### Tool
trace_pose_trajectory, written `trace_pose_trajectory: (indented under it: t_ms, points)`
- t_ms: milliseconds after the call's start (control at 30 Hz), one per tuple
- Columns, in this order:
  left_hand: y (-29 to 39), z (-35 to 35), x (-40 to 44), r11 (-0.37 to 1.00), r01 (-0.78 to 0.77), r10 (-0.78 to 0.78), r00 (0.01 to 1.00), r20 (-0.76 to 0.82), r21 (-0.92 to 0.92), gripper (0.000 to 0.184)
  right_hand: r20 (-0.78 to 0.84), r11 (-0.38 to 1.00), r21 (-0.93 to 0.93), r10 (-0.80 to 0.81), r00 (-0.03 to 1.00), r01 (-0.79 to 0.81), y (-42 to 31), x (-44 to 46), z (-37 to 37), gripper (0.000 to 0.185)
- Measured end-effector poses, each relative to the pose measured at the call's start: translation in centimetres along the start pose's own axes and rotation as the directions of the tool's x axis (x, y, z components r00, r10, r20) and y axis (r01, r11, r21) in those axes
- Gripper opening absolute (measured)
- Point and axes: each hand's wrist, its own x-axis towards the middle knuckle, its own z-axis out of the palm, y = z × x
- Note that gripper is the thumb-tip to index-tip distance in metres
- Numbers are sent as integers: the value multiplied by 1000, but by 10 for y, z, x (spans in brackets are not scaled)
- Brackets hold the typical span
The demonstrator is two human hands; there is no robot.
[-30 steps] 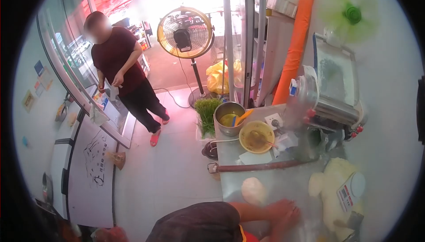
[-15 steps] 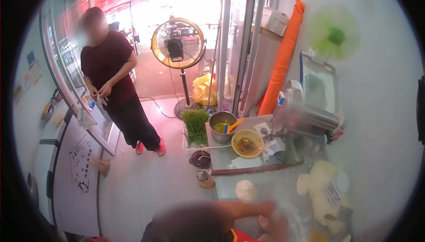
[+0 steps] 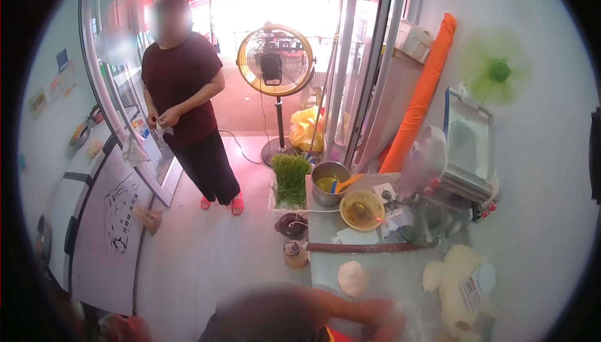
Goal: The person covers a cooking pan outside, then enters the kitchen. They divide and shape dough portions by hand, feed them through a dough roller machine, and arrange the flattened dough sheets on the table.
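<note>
A round dough ball (image 3: 354, 279) — no long axis — sits on the table (image 3: 400, 273) just beyond the left forearm (image 3: 350, 307), ahead and leftward of the nearer left hand (image 3: 388, 321), so blurred that its grip cannot be told, while the right hand cannot be made out.

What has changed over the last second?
The standing person in the dark red shirt brought both hands together and set their red sandals side by side. The wearer's bare left hand, blurred, drew nearer the body; its grip is unclear. The round pale dough ball, round yellow bowl and silver metal pot stayed put.
</note>
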Motion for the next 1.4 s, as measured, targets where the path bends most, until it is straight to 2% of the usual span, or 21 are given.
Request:
trace_pose_trajectory:
  t_ms: [67,133,267,367,467,633,667,733,800,867,933,967,1000,1033,1067,1100,1200,1233,1267,1333,1400]
  points:
    - [10,-21,17,962,-119,92,989,116,248,48,2,997,-70,-27,1000,27,-3,11,1,36]
    - [31,-67,30,995,25,-5,978,210,-92,51,145,989,-143,-5,989,26,14,15,14,36]
    - [-23,41,25,905,198,-204,979,24,-376,69,198,983,-130,156,968,-132,44,-3,43,49]
    - [37,-63,43,968,-11,-65,954,-293,-251,20,243,982,-39,187,952,-183,10,33,17,46]
    - [39,-103,58,962,221,-135,897,422,-162,57,119,988,-70,145,982,-138,43,10,48,45]
    - [54,-125,66,976,214,-168,864,474,-44,51,237,965,104,210,949,-240,48,19,39,35]
    - [58,-129,68,979,203,-169,865,473,-21,48,221,985,-110,151,963,-130,97,-11,66,37]
    - [0,-36,60,950,254,-229,962,151,-180,40,188,841,-535,31,982,76,196,-70,121,49]
    - [-34,25,54,856,351,-371,928,22,-379,33,254,853,-29,510,822,-520,102,-22,28,52]
    - [-41,28,57,898,439,-431,874,224,15,47,38,896,-13,443,896,-443,111,-46,49,30]
    - [-33,13,56,829,556,-553,803,222,56,43,318,710,42,658,683,-703,87,-30,30,33]
    - [-50,37,58,843,512,-525,710,470,166,42,415,654,65,669,616,-754,79,-30,23,42]
    - [-24,-13,52,897,429,-435,817,379,105,39,362,775,-82,609,706,-627,82,-52,27,42]
    - [-45,10,39,946,324,-308,870,385,25,36,250,690,242,635,730,-683,91,-79,40,48]
    - [-16,-39,47,967,255,-226,838,497,9,37,206,755,117,617,759,-645,65,-84,5,51]
    - [-14,-41,44,958,282,-234,873,428,-52,40,172,822,-5,562,809,-570,45,-72,-27,54]
    - [-14,-65,56,933,342,-260,858,443,-113,50,72,601,-29,798,598,-798,31,-136,-54,49]
    - [-26,-63,62,772,518,-369,837,404,-367,48,45,578,-63,816,577,-813,25,-146,-65,50]
    - [-5,-94,82,892,423,-379,893,245,-160,46,19,556,-94,830,557,-826,13,-151,-78,51]
    - [-18,-107,110,812,562,-540,826,159,-157,47,53,461,-49,887,459,-886,-9,-157,-94,49]
    - [-21,-110,113,924,382,-381,924,-33,13,47,168,308,100,932,321,-946,-15,-142,-97,42]
